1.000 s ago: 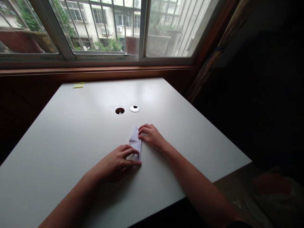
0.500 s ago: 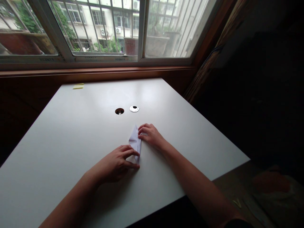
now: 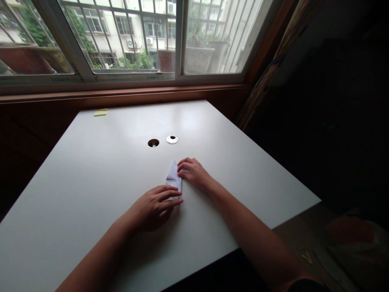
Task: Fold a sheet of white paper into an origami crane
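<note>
A small piece of white folded paper (image 3: pixel 173 174) lies on the white table (image 3: pixel 91 170), its pointed end facing the window. My left hand (image 3: pixel 158 205) rests across the paper's near end, fingers stretched out and slightly apart, hiding that part. On the far right edge of the paper, the bent fingertips of my right hand (image 3: pixel 193 172) press down, with the fingers close together. The thumb side of my right hand touches the paper's edge.
Beyond the paper are a round cable hole (image 3: pixel 153 143) and a white ring-shaped cover (image 3: pixel 172 139). Yellow tape strips (image 3: pixel 101 112) stick near the far left edge. A barred window (image 3: pixel 121 36) stands behind the table, with a curtain (image 3: pixel 258 93) at its right.
My left hand has shifted a little right and forward over the paper, its fingers now flatter and closer together. My right hand stays at the paper's far right edge.
</note>
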`<control>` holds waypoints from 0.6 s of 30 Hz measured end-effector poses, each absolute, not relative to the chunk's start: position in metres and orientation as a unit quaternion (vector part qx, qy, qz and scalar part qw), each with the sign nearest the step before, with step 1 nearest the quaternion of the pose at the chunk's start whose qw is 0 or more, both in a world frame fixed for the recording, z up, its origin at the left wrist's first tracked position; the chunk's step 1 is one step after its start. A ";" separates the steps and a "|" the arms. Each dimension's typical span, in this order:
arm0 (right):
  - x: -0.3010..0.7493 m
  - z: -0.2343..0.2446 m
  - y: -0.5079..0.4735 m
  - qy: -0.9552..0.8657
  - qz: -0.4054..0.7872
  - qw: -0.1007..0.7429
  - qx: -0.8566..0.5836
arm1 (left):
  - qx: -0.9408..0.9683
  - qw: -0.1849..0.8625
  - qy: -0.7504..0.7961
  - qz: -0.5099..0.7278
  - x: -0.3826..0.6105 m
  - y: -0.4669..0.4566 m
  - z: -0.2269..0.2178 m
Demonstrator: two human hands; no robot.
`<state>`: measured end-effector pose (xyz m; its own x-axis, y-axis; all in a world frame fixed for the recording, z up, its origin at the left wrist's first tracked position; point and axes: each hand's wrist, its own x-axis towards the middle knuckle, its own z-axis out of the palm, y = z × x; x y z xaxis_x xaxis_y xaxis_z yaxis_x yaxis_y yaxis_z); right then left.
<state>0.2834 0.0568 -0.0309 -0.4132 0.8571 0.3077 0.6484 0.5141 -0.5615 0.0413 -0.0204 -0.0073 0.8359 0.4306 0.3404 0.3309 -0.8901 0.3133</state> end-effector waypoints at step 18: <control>0.287 -0.025 0.051 -0.840 0.202 0.265 -0.429 | 0.958 0.104 0.207 0.167 0.037 -0.010 -0.023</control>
